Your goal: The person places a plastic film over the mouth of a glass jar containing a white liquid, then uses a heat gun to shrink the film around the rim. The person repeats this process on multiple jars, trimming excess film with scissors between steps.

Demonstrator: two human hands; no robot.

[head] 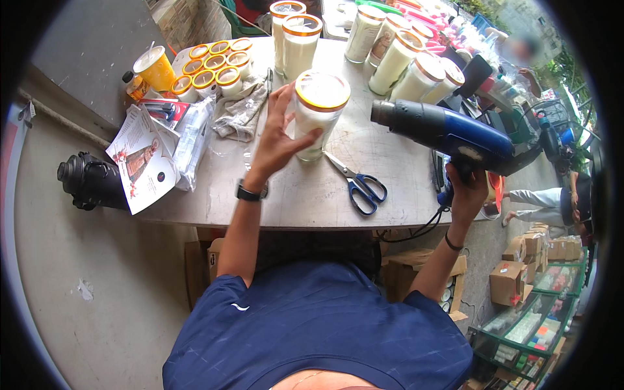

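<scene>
A tall glass jar candle point(319, 119) with a gold-coloured rim stands upright before me. My left hand point(282, 134) is at its left side, thumb across the front and fingers spread by the rim; whether it grips the glass I cannot tell. In my right hand point(468, 187) is a blue and black heat gun point(448, 129), held by its handle over the table's right part. Its nozzle points left, towards the jar and apart from it. Scissors with blue handles point(363, 190) lie with blades spread slightly, their tips near the jar's base.
More tall jar candles point(300, 51) stand behind, others point(397, 66) at back right. Several small candles point(214, 62), a yellow cup point(155, 68), a cloth point(239, 112) and printed paper point(144, 158) are left. A black bottle point(92, 180) lies by the table's edge. A cord point(414, 234) hangs at right.
</scene>
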